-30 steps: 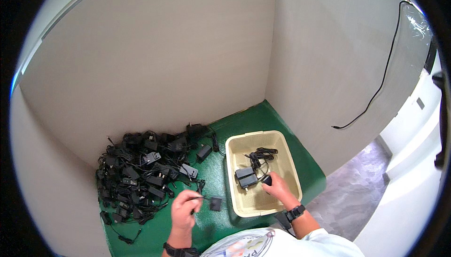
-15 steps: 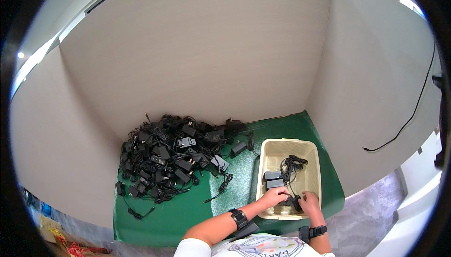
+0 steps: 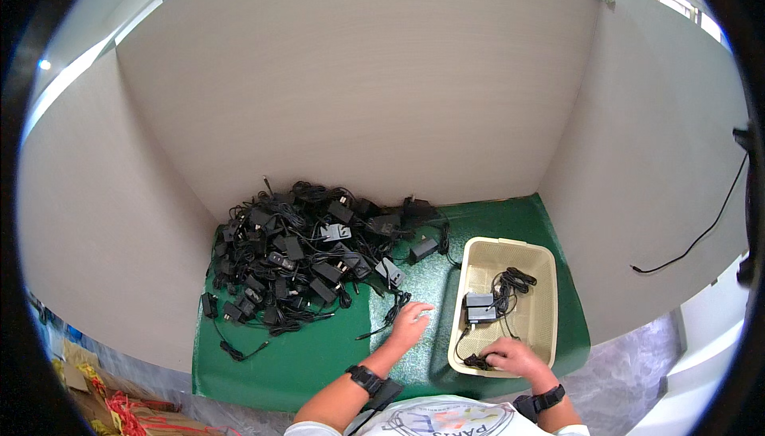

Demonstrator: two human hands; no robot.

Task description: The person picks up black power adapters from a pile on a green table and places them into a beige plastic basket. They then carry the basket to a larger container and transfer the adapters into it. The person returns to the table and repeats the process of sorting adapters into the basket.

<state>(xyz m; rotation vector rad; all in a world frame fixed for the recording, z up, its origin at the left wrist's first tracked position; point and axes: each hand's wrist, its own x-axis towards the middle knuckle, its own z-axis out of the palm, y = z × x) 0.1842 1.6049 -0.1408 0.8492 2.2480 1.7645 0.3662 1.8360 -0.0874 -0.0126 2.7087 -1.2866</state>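
My left hand (image 3: 409,326) is over the green tabletop, left of the cream plastic basket (image 3: 548,308). Its fingers are stretched out and apart, holding nothing. Inside the basket's near end, my right hand (image 3: 514,356) has its fingers closed at a bundled black cable (image 3: 476,362); the fingertips are partly hidden. Grey-and-black power adapters (image 3: 480,307) lie in the basket, touching its left side. Beside them is a coiled black cord (image 3: 518,280). A large tangled heap of black power adapters (image 3: 295,265) covers the table's left side, near my left hand.
Tall grey panels (image 3: 366,77) enclose the green table (image 3: 319,372) at back and sides. A lone adapter (image 3: 424,250) lies between heap and basket. A black cable (image 3: 693,241) hangs along the right panel. Boxes with red strips (image 3: 123,412) stand at lower left.
My left hand has left the basket and moved left over the table. My right hand has stayed at the basket's near end, shifting slightly left over the cable. The view has shifted slightly.
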